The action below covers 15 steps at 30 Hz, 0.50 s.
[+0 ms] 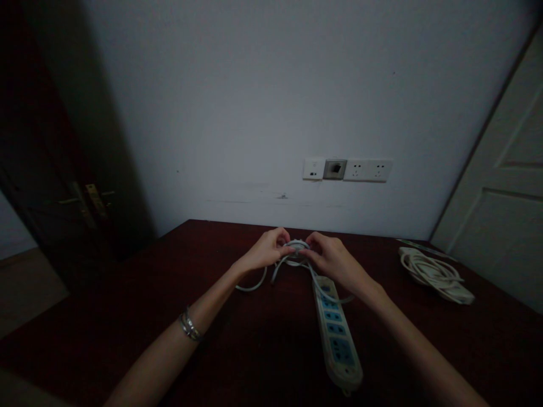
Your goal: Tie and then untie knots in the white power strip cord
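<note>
Head view. Both hands meet over the far middle of the table (127,316), close to the wall (254,85). The left hand (268,249) and the right hand (332,257) each grip one side of a small coil of white cord (297,247). The fingers of both hands are curled shut around the coil, thumbs toward each other; the coil is held between the two hands, just above or on the table surface, which of the two cannot be told.

Loose turns of the cord hang below the hands and lie on the table: one loop runs out to the left under the left wrist, another passes under the right wrist. The cord joins the near end of a power strip (337,333), which lies flat on the table, directly below the right forearm, its length running toward the camera. Its sockets show blue faces.

A bracelet (189,327) sits on the left forearm.

At the right of the table, well apart from the hands, lies a second strip (436,274) with its cord bundled beside it.

On the wall above the hands is a row of sockets (367,169). A dark door (63,169) with a handle stands at the left; a pale door (504,215) stands at the right.
</note>
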{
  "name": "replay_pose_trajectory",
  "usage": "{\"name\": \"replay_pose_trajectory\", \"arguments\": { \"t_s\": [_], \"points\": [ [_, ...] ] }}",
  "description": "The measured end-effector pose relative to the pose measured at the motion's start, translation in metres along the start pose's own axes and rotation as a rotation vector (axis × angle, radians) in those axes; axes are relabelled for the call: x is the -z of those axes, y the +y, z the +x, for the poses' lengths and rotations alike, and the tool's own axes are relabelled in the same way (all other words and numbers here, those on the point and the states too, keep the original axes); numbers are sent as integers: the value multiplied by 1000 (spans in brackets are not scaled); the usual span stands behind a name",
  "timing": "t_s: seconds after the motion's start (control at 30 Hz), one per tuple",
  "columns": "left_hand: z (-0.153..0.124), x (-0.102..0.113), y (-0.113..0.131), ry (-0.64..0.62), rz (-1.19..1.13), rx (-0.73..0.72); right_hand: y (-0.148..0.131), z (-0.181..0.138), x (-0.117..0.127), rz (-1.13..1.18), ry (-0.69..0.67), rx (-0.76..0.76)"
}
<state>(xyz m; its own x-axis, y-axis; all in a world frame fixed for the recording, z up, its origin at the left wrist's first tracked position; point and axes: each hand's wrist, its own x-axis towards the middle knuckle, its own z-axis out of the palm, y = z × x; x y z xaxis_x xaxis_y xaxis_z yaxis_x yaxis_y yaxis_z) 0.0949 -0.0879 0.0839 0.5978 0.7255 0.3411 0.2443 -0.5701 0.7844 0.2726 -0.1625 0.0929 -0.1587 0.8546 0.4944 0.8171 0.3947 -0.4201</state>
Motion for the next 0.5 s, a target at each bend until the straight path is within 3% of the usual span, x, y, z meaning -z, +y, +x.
{"name": "replay_pose_trajectory", "arguments": {
  "t_s": [0.2,0.5],
  "points": [
    [-2,0,0,23,184,-29,0,-1,-4,-54,11,-5],
    [-2,0,2,15,259,-26,-2,-3,-5,-56,-16,-27]
  ]
}}
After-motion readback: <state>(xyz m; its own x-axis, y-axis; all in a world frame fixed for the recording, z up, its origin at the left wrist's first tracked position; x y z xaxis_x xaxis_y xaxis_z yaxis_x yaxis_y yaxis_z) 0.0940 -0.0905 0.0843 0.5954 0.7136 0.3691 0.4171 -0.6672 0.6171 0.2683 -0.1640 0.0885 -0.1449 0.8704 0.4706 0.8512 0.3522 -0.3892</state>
